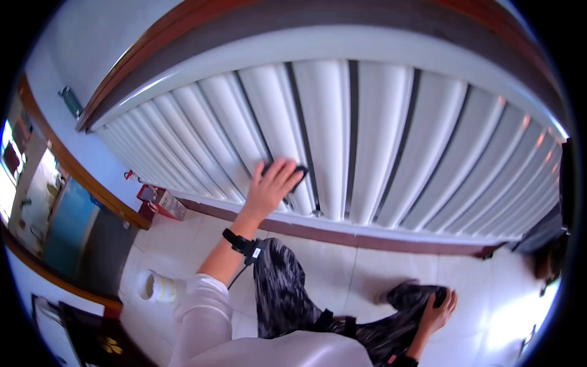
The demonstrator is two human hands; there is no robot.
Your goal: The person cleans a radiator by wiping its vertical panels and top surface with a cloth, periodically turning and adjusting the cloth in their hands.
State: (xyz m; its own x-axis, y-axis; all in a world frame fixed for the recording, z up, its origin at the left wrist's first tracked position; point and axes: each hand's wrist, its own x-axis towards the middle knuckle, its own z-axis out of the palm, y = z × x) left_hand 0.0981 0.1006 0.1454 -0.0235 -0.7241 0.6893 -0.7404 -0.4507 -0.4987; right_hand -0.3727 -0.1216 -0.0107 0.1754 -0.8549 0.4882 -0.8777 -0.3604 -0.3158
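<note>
Our left hand, the nearer, holds a dark pad against the white radiator directly ahead, its slats running upright, while our right hand rests at the right knee, its grip we cannot tell.

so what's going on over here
A person is down in front of a white radiator. Their left hand is over a small dark item at one of its panels; whether it is gripped or just pressed there is unclear. Their right hand rests at the knee of their patterned trousers. On the floor nearby are a red and white box and a white cylinder lying on its side.
</note>
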